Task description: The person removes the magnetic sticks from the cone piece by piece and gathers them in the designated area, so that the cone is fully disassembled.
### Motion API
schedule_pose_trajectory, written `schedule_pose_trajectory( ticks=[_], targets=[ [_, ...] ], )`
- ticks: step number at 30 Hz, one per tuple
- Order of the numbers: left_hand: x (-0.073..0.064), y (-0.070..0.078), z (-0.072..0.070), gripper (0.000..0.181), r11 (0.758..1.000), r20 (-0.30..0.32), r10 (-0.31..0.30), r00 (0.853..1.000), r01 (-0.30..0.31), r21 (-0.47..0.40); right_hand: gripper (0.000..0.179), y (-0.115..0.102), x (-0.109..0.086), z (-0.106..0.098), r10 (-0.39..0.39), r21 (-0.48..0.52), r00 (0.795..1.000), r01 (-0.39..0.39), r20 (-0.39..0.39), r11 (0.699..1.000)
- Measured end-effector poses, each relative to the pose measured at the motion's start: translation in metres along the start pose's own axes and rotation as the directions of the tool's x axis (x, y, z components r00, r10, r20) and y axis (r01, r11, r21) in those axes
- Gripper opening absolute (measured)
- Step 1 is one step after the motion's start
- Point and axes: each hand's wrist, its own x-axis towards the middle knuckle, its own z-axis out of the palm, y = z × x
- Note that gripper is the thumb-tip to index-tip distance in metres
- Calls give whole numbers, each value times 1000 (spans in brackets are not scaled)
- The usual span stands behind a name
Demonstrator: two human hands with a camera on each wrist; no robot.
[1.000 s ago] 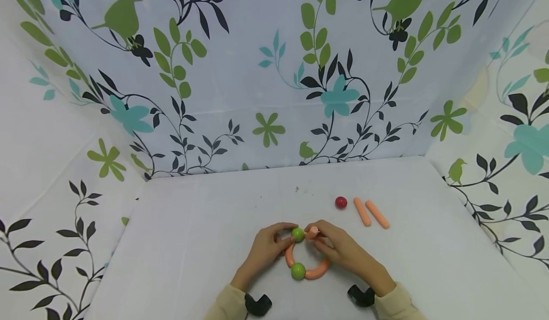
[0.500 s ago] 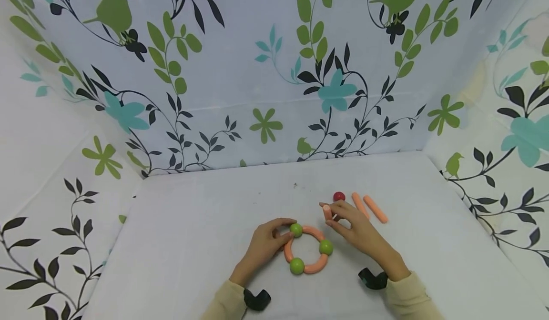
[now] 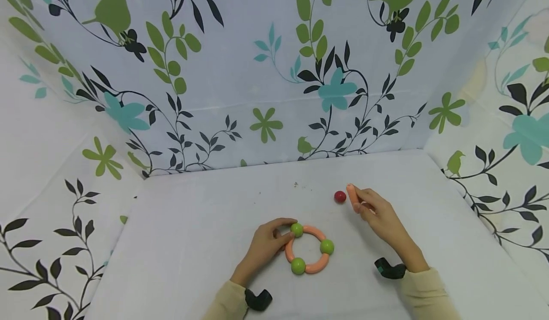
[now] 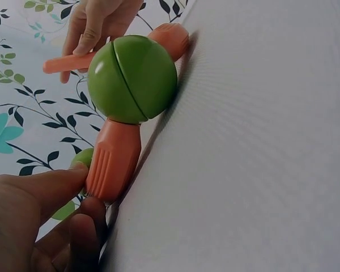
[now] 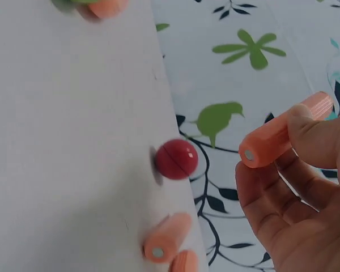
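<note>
A ring of curved orange magnetic rods (image 3: pixel 318 265) joined by three green balls (image 3: pixel 327 246) lies on the white table. My left hand (image 3: pixel 265 245) pinches its left side beside the upper green ball. In the left wrist view, thumb and fingertip grip a ridged orange curved rod (image 4: pixel 116 158) below a large green ball (image 4: pixel 133 79). My right hand (image 3: pixel 381 217) holds a straight orange magnetic rod (image 5: pixel 283 130) between thumb and fingers, raised off the table, with a silvery disc at its end. Near it, a red ball (image 5: pixel 177 159) sits on the table.
Two more orange rods (image 5: pixel 167 238) lie beyond the red ball in the right wrist view; in the head view my right hand hides them. A patterned cloth (image 3: pixel 266 72) hangs behind the table. Black wrist mounts (image 3: pixel 259 300) sit on both wrists.
My right hand has moved from the ring up and to the right, carrying the straight orange rod, uncovering the ring's right side. My left hand has stayed on the ring.
</note>
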Motion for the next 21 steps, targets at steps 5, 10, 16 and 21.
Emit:
schedule_pose_trajectory(
  ticks=[5, 10, 16, 21],
  targets=[
    [1, 1, -1, 33, 1000, 3, -4, 1000, 4, 8, 47, 12, -1, -16, 129, 39, 991, -128, -34, 991],
    [1, 1, 0, 33, 1000, 8, -4, 1000, 4, 2, 44, 28, -6, -30, 211, 10, 971, -211, -108, 977],
    [1, 0, -1, 34, 1000, 17, -4, 1000, 4, -13, 43, 46, -10, -41, 256, -41, 948, -268, -188, 963],
    [0, -1, -2, 34, 1000, 18, 2, 1000, -2, -25, 41, 57, -13, -44, 284, -57, 935, -302, -215, 952]
  ],
)
